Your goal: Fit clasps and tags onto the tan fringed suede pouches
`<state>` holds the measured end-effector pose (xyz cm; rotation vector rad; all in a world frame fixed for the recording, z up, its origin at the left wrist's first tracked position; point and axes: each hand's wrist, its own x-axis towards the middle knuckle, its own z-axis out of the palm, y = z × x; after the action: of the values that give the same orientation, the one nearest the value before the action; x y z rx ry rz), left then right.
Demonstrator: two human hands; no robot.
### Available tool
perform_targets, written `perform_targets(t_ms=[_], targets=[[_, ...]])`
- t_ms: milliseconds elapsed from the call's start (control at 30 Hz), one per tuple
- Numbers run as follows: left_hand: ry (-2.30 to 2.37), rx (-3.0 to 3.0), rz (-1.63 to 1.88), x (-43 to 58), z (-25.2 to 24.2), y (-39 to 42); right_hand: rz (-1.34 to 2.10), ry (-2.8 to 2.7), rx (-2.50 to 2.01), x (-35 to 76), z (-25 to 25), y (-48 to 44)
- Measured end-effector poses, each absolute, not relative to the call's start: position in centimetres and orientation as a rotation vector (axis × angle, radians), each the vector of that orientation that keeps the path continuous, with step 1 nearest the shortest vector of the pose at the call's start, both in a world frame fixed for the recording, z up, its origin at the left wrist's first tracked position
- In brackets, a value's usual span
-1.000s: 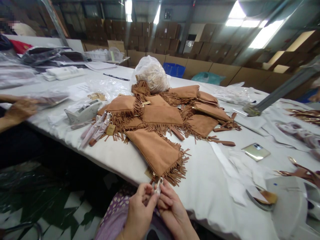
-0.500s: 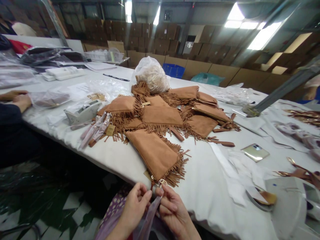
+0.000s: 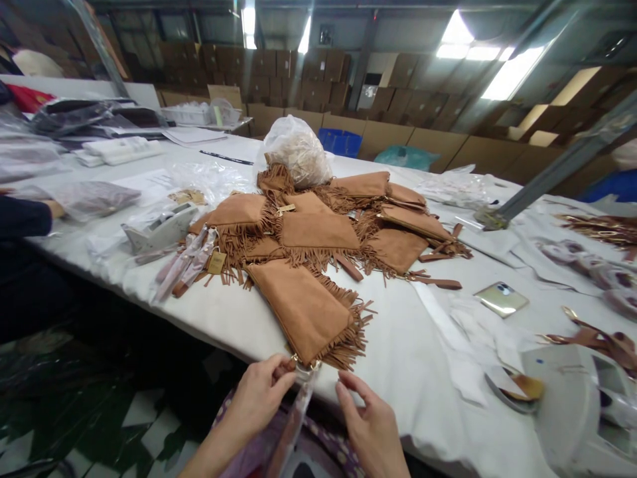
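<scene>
The brown fringed bag (image 3: pixel 306 309) lay on the tabletop (image 3: pixel 398 345), one end near me, maybe for easy reach, its wrapped strap (image 3: pixel 292 425) hanging down, my right grip (image 3: pixel 371 419) spread apart, my left grip (image 3: pixel 263 392) by the zip pull (image 3: pixel 295 359), pinching it or not I couldn't tell.

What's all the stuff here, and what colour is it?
Fringed bags: several, brown, mid-table
Wrapped strap: one, brown, at corner of nearest bag
Bundled straps: a few, brownish, left of bags
Table: one, white, under bags
Plastic sack: one, clear, behind bags
Phone: one, gold, right of bags
Ringed straps: some, brown, far right
Pale devices: two, grey-white, left and right of bags
Bin: one, blue, right of sack
Boxes: many, brown, background
Co-worker's hand: one, bare, left edge
Left hand: one, bare, at nearest bag's corner
Right hand: one, bare, right of wrapped strap
</scene>
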<state>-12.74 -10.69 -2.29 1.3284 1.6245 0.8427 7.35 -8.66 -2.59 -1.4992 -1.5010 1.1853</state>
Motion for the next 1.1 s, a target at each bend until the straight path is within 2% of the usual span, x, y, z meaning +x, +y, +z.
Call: perform_targets(t_ms=[100,267,400,567,633,767,900,1100], targets=[[1.392,1.064,0.944,-13.5,-1.1,-10.5,0.8,-1.865,-1.213,7.2,-2.0,-8.9],[1.13,0.708,1.033,-12.0,0.0,-9.3,0.608,-2.12,-0.729,4.2,-1.1,-8.5],[1.101,0.877,0.992,-10.1,0.6,-8.5,0.68,-1.839,-0.94,4.4,-1.1,-7.8],[1.263,1.834,0.982,-8.9,2.2,-7.3,1.045,-1.516,-1.193,7.4,-0.7,-6.7],[1.095,2.066,0.911,-8.4,2.7,-6.3,1.049,-1.486,-1.194,8.8,-0.4,-6.2],[0.899,2.095,0.735,-6.7,2.5,-4.4,0.905,-1.57,-1.215,11.3,0.4,-5.5],[0.882,2.138,0.729,-4.0,0.3,-3.3,0.85,-1.549,-1.292,12.7,0.0,-5.6],[1.004,2.2,0.812,-1.4,-5.6,-3.5,0.781,-1.491,-1.434,15.5,-1.9,-6.5]])
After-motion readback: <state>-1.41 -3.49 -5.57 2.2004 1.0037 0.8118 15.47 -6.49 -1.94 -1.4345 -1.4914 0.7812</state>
